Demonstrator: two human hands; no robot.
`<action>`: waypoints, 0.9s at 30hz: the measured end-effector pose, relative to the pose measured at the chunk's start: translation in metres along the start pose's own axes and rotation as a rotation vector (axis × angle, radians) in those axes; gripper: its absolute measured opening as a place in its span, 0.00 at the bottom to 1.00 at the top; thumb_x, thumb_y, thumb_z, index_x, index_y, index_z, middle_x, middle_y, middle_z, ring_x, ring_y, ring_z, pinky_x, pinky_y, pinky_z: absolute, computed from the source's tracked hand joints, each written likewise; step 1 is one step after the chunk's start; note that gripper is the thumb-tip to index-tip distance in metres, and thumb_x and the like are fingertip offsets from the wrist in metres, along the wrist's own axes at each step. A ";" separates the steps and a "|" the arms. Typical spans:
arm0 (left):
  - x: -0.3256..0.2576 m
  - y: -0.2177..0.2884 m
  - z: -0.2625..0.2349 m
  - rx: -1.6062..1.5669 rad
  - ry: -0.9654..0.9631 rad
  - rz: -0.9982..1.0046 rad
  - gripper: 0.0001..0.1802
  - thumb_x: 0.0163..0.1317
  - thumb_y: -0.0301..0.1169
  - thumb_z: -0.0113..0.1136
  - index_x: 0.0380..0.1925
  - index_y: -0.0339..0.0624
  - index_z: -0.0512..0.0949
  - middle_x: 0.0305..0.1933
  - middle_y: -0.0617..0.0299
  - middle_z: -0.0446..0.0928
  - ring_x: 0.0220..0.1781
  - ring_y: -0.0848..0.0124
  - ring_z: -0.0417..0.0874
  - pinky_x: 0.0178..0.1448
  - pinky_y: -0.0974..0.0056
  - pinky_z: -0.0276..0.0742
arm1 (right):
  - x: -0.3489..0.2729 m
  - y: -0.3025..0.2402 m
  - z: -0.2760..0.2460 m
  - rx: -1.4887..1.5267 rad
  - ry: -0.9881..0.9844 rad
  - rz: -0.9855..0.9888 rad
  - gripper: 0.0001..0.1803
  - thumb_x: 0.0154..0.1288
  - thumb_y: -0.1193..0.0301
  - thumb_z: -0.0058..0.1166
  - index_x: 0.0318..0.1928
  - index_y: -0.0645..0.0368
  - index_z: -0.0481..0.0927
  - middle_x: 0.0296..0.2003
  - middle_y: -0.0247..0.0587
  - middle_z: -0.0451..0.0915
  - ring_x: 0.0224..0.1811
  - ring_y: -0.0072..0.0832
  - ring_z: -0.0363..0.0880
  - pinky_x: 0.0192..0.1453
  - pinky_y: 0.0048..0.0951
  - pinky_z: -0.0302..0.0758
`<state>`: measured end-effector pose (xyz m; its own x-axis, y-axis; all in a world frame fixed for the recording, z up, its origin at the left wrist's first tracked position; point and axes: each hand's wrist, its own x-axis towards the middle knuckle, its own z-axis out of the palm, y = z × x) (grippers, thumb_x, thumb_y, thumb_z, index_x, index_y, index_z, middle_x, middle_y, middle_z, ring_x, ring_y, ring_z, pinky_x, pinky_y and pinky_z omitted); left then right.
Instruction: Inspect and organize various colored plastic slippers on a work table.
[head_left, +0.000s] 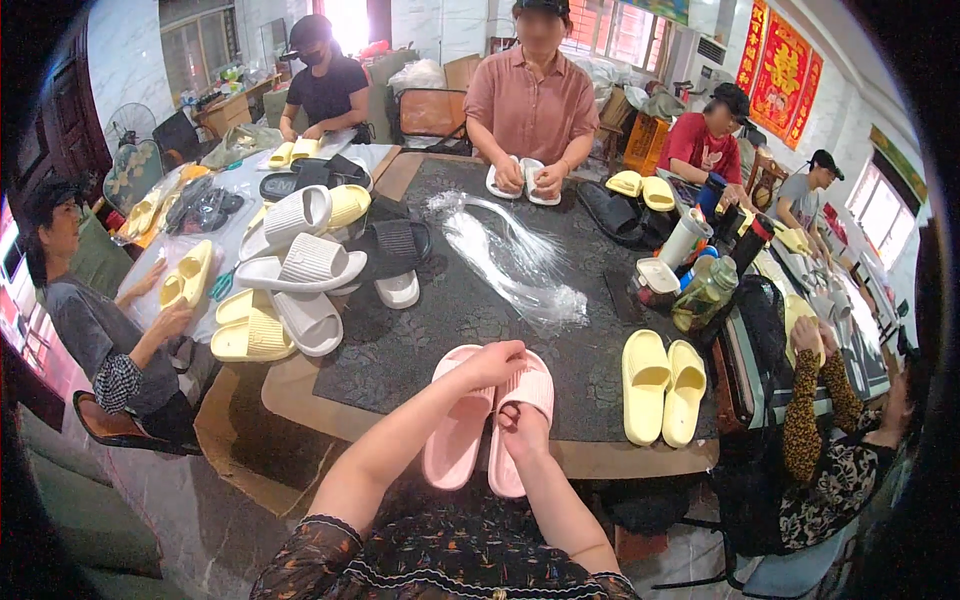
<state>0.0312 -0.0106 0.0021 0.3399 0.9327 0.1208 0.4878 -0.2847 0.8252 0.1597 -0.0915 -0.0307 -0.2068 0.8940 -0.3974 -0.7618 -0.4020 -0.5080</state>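
Observation:
A pair of pink slide slippers (455, 430) lies side by side at the near edge of the table, heels toward me. My left hand (495, 363) reaches across the left slipper, its fingers curled over the toe end of the right one. Inside the right slipper's foot opening is my right hand (523, 428), gripping near the ribbed strap; its fingertips are partly hidden under it. A small dark loop shows by those fingers, too unclear to name. Clear plastic bags (510, 265) lie in a loose bundle beyond the slippers.
Yellow slippers (648, 388) stand to my right. Grey slippers (300, 262) and yellow ones are piled at left. A jar (706, 293) and bottles crowd the right side. Across the table a person (535, 100) holds white slippers (508, 180); several other people handle slippers around the tables.

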 end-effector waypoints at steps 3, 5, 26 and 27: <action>0.001 -0.005 -0.005 -0.028 0.027 -0.044 0.14 0.57 0.38 0.61 0.30 0.37 0.75 0.29 0.52 0.77 0.34 0.62 0.78 0.40 0.59 0.72 | -0.007 0.001 0.003 -0.003 0.010 -0.050 0.08 0.63 0.81 0.41 0.40 0.61 0.71 0.25 0.33 0.68 0.24 0.21 0.64 0.25 0.23 0.63; 0.001 -0.009 -0.006 -0.030 0.034 -0.071 0.13 0.56 0.37 0.62 0.30 0.37 0.75 0.28 0.52 0.77 0.33 0.62 0.77 0.40 0.60 0.72 | -0.012 0.001 0.002 -0.008 -0.017 -0.069 0.07 0.63 0.81 0.42 0.40 0.62 0.72 0.26 0.34 0.69 0.25 0.21 0.65 0.27 0.23 0.64; -0.006 -0.020 -0.002 -0.771 0.537 -0.141 0.04 0.62 0.28 0.56 0.35 0.40 0.77 0.29 0.68 0.76 0.32 0.80 0.73 0.36 0.73 0.69 | -0.045 -0.070 0.060 -1.344 -0.170 -0.675 0.15 0.57 0.64 0.61 0.43 0.58 0.82 0.34 0.41 0.83 0.30 0.25 0.81 0.37 0.26 0.76; -0.006 -0.021 -0.003 -0.790 0.533 -0.146 0.05 0.62 0.28 0.56 0.35 0.40 0.77 0.29 0.68 0.76 0.32 0.80 0.73 0.36 0.73 0.69 | -0.031 -0.068 0.066 -1.343 -0.173 -0.679 0.15 0.57 0.64 0.61 0.43 0.58 0.82 0.34 0.41 0.83 0.30 0.25 0.81 0.37 0.26 0.76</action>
<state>0.0167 -0.0097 -0.0148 -0.1857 0.9807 0.0619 -0.2520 -0.1084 0.9616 0.1775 -0.0792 0.0664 -0.1972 0.9515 0.2360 0.3491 0.2931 -0.8901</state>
